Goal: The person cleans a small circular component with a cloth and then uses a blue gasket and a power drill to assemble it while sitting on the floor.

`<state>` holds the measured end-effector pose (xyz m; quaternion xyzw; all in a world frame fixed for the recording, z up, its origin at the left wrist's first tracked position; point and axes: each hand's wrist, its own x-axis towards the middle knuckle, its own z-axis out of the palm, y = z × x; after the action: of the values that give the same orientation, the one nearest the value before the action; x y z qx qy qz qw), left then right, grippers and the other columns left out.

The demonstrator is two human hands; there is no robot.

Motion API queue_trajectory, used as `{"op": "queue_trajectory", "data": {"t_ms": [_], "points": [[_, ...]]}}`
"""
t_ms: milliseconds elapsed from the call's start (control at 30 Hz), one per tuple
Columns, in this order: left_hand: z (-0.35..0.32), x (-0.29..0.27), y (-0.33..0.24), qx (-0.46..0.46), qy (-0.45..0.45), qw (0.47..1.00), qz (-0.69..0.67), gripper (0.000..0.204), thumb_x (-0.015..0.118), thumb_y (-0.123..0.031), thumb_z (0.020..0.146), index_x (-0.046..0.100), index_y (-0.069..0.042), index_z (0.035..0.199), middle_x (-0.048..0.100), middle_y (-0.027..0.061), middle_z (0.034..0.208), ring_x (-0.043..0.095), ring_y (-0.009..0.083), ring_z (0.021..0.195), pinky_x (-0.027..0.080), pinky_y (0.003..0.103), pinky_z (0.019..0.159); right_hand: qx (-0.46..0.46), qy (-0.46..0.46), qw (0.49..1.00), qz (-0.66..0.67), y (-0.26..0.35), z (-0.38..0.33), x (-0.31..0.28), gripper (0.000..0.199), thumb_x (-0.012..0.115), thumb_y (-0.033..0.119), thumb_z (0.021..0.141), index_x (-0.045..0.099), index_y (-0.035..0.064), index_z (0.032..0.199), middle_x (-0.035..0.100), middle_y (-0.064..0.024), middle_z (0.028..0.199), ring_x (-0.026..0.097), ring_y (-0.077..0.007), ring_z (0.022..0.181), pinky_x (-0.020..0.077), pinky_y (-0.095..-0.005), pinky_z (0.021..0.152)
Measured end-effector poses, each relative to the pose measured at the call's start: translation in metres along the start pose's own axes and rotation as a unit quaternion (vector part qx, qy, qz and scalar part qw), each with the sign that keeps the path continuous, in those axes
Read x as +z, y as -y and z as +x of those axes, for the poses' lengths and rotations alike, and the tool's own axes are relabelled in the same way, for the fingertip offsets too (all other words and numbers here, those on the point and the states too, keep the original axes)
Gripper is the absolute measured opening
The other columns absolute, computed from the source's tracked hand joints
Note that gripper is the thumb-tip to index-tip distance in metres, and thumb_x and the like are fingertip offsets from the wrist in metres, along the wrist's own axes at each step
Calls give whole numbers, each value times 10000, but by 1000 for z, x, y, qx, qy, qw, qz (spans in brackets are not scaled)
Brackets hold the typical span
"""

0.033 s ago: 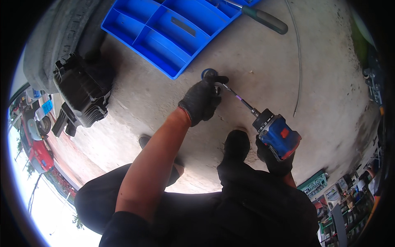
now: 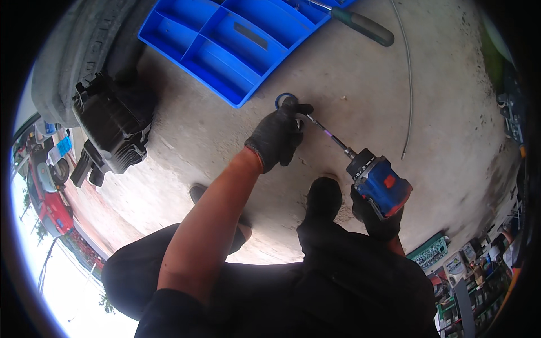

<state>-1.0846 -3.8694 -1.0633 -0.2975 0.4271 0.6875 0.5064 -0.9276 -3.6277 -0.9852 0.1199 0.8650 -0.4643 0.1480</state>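
Right hand (image 2: 376,217), black-gloved, is closed around the grip of a blue-and-black cordless drill (image 2: 378,183), low beside the right knee. Its long thin bit (image 2: 327,134) runs up-left to a small blue ring-shaped part (image 2: 282,99) on the concrete floor (image 2: 451,112). Left hand (image 2: 277,138), gloved, forearm extended, is closed over the bit's tip at that ring. Beyond lie a blue plastic divided tray (image 2: 225,50) and a green-handled screwdriver (image 2: 360,25).

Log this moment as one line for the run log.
left hand: gloved, on blue ring at bit tip | right hand: holding blue drill | blue tray beyond | concrete floor
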Motion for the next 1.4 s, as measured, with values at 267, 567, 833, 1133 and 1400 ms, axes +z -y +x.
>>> {"op": "queue_trajectory", "data": {"t_ms": [267, 567, 833, 1133, 1400], "points": [[6, 3, 16, -2, 15, 1000, 5, 509, 486, -400, 1013, 500, -108, 1430, 587, 61, 823, 553, 177, 549, 452, 303, 445, 50, -46, 998, 6, -3, -6, 2, 167, 762, 117, 803, 614, 44, 831, 594, -6, 649, 569, -118, 507, 408, -289, 472], [9, 4, 19, 10, -22, 995, 96, 411, 541, -282, 1005, 556, -62, 1351, 692, 144, 952, 656, 201, 593, 553, 323, 502, -48, -73, 993, -85, -10, -5, 11, 181, 773, 172, 792, 637, 75, 859, 616, -27, 650, 606, -185, 531, 434, -357, 502], [11, 19, 23, 21, -29, 982, 185, 361, 640, -247, 967, 603, -87, 1288, 676, 98, 951, 675, 167, 635, 565, 294, 534, -48, -76, 985, -145, -12, -10, 13, 298, 816, 215, 765, 612, 69, 925, 663, -84, 766, 655, -304, 656, 491, -396, 593], [24, 21, 40, 238, -146, 784, 555, 350, 670, -169, 884, 615, -111, 1225, 661, 144, 1058, 679, 290, 959, 529, 395, 865, 0, -74, 991, -112, -14, -13, 12, 302, 822, 236, 760, 639, 77, 939, 681, -108, 841, 681, -340, 750, 526, -421, 655], [17, 50, 31, 229, -212, 716, 625, 316, 620, -184, 904, 609, -148, 1218, 629, 166, 1126, 649, 387, 996, 531, 469, 863, -51, -47, 977, -203, -16, -11, 10, 293, 782, 237, 807, 633, 60, 987, 681, -115, 874, 680, -335, 751, 537, -406, 664]]}}
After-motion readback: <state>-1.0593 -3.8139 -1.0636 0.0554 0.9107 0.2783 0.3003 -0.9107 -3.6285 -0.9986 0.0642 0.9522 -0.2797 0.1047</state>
